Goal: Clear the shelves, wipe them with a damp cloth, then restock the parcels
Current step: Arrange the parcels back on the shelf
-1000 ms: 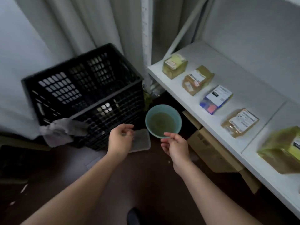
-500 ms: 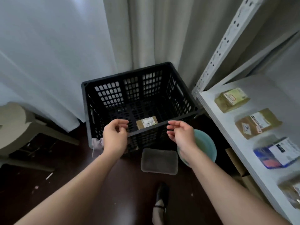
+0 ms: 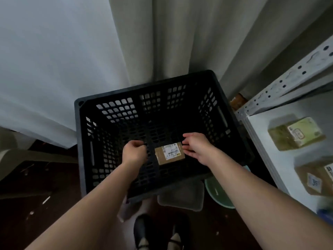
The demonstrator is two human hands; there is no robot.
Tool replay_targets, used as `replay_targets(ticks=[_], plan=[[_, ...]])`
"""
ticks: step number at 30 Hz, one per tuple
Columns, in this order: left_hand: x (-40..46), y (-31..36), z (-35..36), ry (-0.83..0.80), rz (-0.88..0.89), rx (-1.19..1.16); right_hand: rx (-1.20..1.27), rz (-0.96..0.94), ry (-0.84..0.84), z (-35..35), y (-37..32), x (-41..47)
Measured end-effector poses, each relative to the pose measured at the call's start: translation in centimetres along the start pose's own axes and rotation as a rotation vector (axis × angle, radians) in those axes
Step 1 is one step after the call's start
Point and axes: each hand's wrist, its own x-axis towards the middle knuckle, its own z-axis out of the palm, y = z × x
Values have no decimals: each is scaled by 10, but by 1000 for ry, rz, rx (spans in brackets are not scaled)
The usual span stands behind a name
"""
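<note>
Both hands reach down into the black plastic crate (image 3: 111, 123). On the crate's floor lies a small brown parcel (image 3: 169, 153) with a white label. The left hand (image 3: 134, 153), just left of the parcel, has loosely curled fingers and holds nothing. The right hand (image 3: 195, 147) has relaxed fingers at the parcel's right edge; I cannot tell whether they touch it. Right of the crate, the white shelf (image 3: 270, 150) carries more parcels.

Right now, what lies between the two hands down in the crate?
In the head view, one brown parcel lies on the floor of the black crate, between the left hand and the right hand. Neither grips it.
</note>
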Motion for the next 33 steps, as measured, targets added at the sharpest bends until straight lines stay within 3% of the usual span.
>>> replay_targets(ticks=[6, 14, 23, 33], plan=[[64, -4, 25, -74, -209, 40, -19, 254, 31, 25, 6, 71], [133, -33, 50, -238, -363, 156, -263, 280, 121, 35, 53, 151], [134, -56, 71, -380, -507, 60, -303, 286, -23, 35, 47, 148], [81, 22, 50, -120, -328, -304, 163, -6, 139, 16, 2, 68]])
